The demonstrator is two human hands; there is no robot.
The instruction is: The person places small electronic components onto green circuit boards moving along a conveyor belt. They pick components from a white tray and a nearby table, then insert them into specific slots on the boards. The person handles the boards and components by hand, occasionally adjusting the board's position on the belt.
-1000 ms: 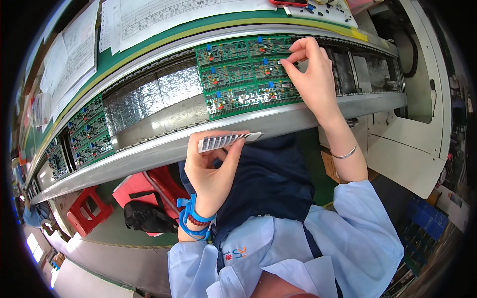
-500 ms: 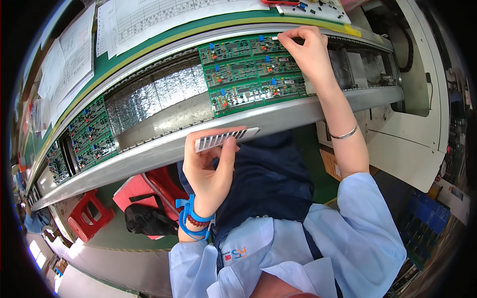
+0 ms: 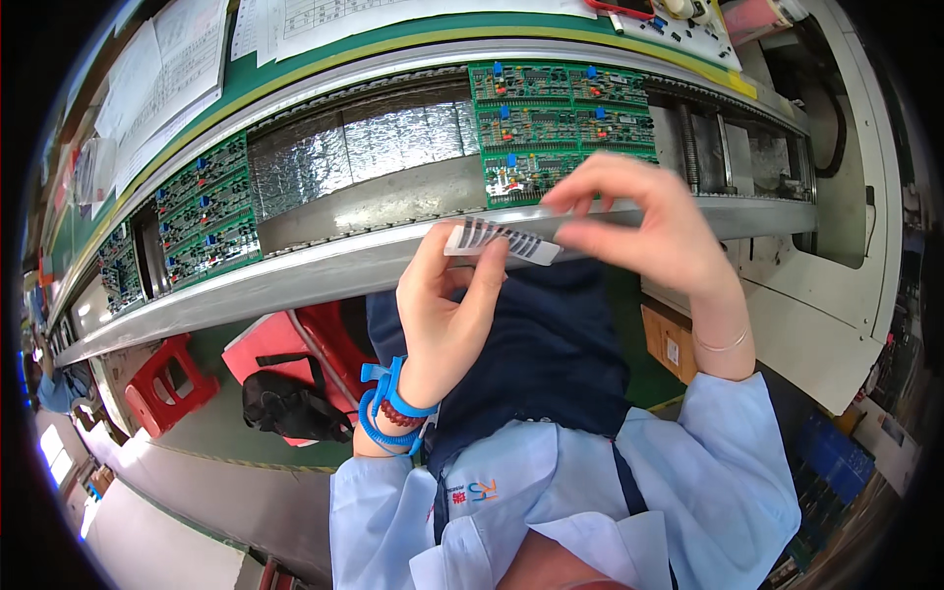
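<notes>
My left hand [image 3: 447, 300] holds up a small white strip of dark components [image 3: 500, 241] just below the conveyor's near rail [image 3: 295, 270]. The fingers of my right hand [image 3: 644, 226] are pinched at the right end of that strip. Behind both hands a green circuit board panel [image 3: 560, 123] with blue and red parts lies on the conveyor. A blue coiled wrist strap [image 3: 388, 408] circles my left wrist, and a thin bracelet [image 3: 718, 344] my right.
Another green circuit board panel [image 3: 202, 216] lies on the conveyor to the left, with foil-lined carrier [image 3: 383, 147] between the two. Paper sheets [image 3: 177, 59] lie on the green shelf behind. Red stools [image 3: 172, 388] and a black bag [image 3: 290, 408] sit below left. A white machine housing [image 3: 836, 226] stands right.
My right hand has come back from the far edge of the circuit board panel to the strip in my left hand. The board panel has shifted rightward in view.
</notes>
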